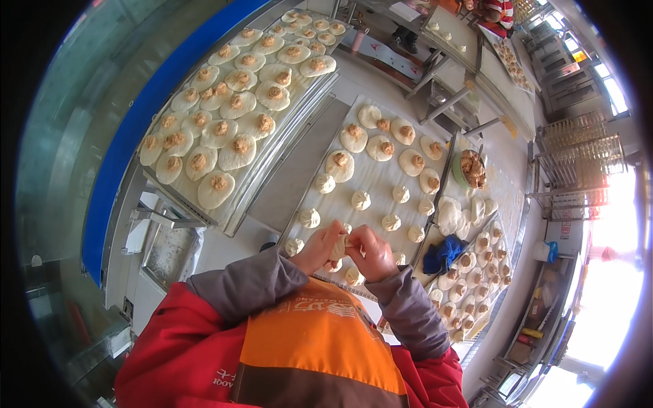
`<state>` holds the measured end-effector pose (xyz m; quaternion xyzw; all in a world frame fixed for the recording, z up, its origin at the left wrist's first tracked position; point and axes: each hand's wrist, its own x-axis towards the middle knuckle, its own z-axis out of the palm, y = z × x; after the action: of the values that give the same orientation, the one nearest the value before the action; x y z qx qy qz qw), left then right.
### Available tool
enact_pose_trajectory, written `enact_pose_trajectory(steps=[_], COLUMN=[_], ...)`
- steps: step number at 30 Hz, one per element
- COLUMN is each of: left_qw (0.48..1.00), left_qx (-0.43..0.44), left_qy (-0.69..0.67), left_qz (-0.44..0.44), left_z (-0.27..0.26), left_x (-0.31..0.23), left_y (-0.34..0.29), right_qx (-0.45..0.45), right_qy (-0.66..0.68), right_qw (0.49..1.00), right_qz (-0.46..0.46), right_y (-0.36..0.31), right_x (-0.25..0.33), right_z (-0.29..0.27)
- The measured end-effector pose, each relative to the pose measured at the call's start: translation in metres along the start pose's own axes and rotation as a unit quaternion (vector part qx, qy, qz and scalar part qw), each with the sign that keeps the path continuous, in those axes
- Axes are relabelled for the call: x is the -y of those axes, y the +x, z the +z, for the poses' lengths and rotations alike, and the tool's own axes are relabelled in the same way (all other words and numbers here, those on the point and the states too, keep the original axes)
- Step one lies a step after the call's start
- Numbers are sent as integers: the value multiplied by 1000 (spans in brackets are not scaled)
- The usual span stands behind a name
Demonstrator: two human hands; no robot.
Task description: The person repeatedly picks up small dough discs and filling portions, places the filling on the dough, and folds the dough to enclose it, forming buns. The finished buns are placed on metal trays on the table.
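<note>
Close in front of my apron, my left hand (317, 249) and my right hand (371, 253) meet around a bun (339, 249) of pale dough, which my fingers mostly cover. The fingers of both hands are closed on it, pinching at its edge. Beneath them lies a tray (320, 163) that bears several pleated buns (360, 199) in its nearer half. Toward its far end are flat dough rounds (380, 147), each topped with a lump of brownish filling.
A large tray (235, 211) of filling-topped rounds stands at the left beside a blue-edged conveyor (129, 146). To the right are a bowl of filling (472, 169), a dough piece (449, 215), a blue cloth (443, 255) and more topped rounds (469, 285). A person (500, 15) stands far off.
</note>
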<state>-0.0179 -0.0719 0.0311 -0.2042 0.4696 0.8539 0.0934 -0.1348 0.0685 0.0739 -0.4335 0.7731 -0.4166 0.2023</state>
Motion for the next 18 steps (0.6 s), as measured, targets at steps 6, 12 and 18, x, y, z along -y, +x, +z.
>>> enact_pose_trajectory(steps=[6,12,18], left_qw=[998,994,995], left_qx=[60,49,8], left_qy=[-2,-95,82], left_qz=[-28,-13,55], left_z=[-4,-6,-15], left_x=[-3,-3,1], left_y=[0,2,-2], right_qx=[-5,-22,-65], right_qy=[-134,64,80], right_qw=[976,997,993], right_qz=[-170,24,49], right_y=[0,-7,-8], right_x=[-2,-8,-15], right_z=[-1,8,23])
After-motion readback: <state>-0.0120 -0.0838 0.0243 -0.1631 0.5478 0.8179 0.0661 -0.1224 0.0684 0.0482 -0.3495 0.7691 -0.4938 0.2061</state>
